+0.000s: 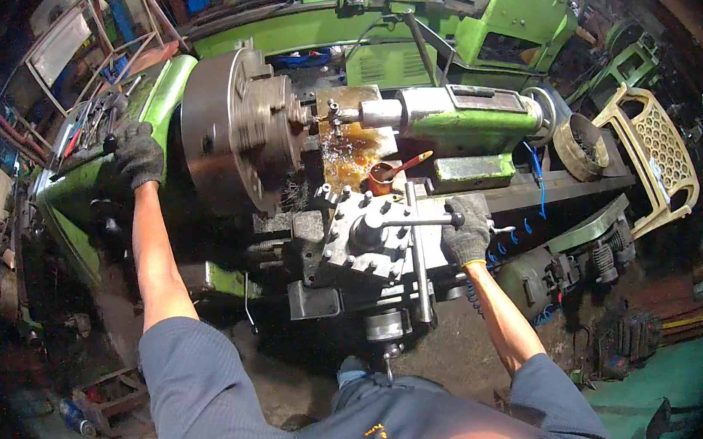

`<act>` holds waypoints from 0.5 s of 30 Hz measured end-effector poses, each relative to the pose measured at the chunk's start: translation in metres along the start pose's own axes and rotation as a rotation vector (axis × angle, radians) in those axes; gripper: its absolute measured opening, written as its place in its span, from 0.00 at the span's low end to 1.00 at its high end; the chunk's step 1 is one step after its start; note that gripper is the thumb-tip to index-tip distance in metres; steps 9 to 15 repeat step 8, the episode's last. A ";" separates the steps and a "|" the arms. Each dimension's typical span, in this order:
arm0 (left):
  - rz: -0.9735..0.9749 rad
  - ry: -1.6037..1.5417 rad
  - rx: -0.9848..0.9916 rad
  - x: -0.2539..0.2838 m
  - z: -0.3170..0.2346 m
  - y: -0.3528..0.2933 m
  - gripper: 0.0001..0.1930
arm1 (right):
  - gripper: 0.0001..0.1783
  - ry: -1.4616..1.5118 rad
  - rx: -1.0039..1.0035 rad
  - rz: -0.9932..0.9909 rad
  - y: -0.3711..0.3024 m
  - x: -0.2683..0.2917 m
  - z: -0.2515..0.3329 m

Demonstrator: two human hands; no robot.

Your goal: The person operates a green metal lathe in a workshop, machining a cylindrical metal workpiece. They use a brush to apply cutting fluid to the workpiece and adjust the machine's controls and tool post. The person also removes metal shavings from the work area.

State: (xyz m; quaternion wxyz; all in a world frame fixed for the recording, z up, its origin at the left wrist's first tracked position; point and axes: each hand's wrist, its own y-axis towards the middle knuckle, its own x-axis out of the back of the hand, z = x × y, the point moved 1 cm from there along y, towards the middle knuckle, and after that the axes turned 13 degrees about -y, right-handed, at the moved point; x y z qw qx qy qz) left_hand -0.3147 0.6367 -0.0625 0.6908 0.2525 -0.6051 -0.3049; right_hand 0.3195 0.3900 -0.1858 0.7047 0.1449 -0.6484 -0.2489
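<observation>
My left hand, in a dark grey knit glove, is at the green headstock of a lathe. Its fingers curl at a lever with a black knob. My right hand, gloved too, closes around a metal handle whose tip sticks out on its right. Over that hand lies the ball end of the tool post lever. The square tool post stands left of it. The large chuck looks blurred, as if spinning. Facing it is the tailstock.
An orange-brown cup with a brush stands on the oily, chip-strewn carriage. A round tin sits at the bed's right end, beside a cream plastic chair. Hand tools lie on the headstock. A blue coiled hose hangs below the tailstock.
</observation>
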 end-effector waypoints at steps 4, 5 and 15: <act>-0.005 -0.022 0.003 0.002 0.004 -0.001 0.12 | 0.17 0.016 0.006 -0.004 -0.002 -0.007 -0.001; 0.008 -0.018 0.013 0.005 0.001 0.000 0.12 | 0.17 0.025 0.006 -0.003 -0.002 -0.007 -0.001; 0.087 -0.073 0.047 0.024 -0.010 0.005 0.12 | 0.19 0.020 -0.005 0.046 -0.004 -0.008 -0.004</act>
